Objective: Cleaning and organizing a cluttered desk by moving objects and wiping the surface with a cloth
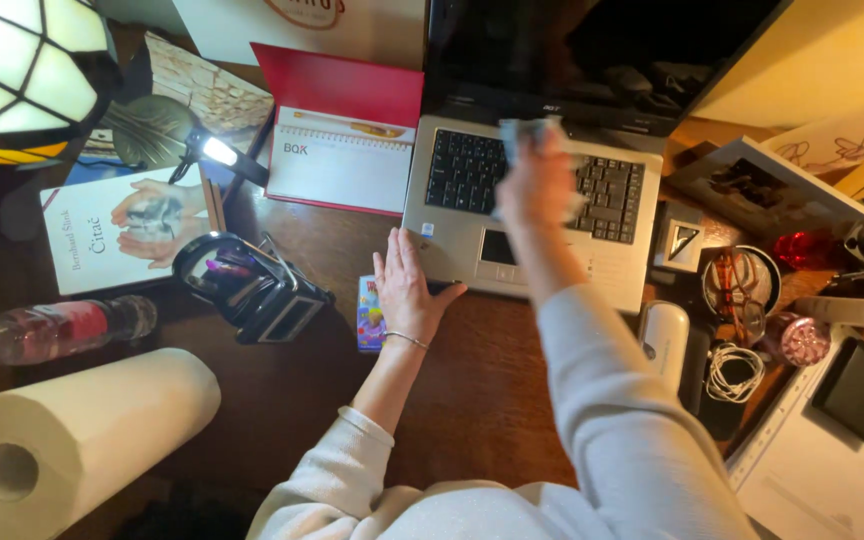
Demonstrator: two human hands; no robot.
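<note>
well, right hand (537,180) clutches a bluish cloth (524,133), seemingly mid-wipe over the laptop (612,255) keyboard; left hand (407,290) lies flat, grasping nothing, steadying its corner.

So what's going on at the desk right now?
A person is at a cluttered wooden desk with an open silver laptop. The right hand presses a pale cloth on the keyboard; it is blurred. The left hand lies flat at the laptop's front left corner, fingers spread, beside a small colourful pack. A paper towel roll and a plastic bottle lie at the left.
</note>
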